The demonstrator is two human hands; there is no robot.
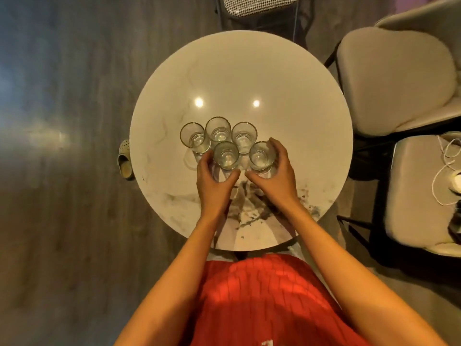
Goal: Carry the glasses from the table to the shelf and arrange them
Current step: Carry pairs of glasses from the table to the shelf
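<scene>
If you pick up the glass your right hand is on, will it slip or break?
The glass under the right hand looks smooth and clear, so it may be a bit slippery. It seems empty, so probably light. It stands close beside another glass that the left hand is around, so the two could clink, and thin glass like this likely chips or breaks if dropped.

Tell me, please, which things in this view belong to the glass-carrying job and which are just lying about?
Part of the job: five clear glasses on the round table; left hand around one front glass, right hand around the other.

Lying about: slipper, cushioned chairs, white cable.
</scene>
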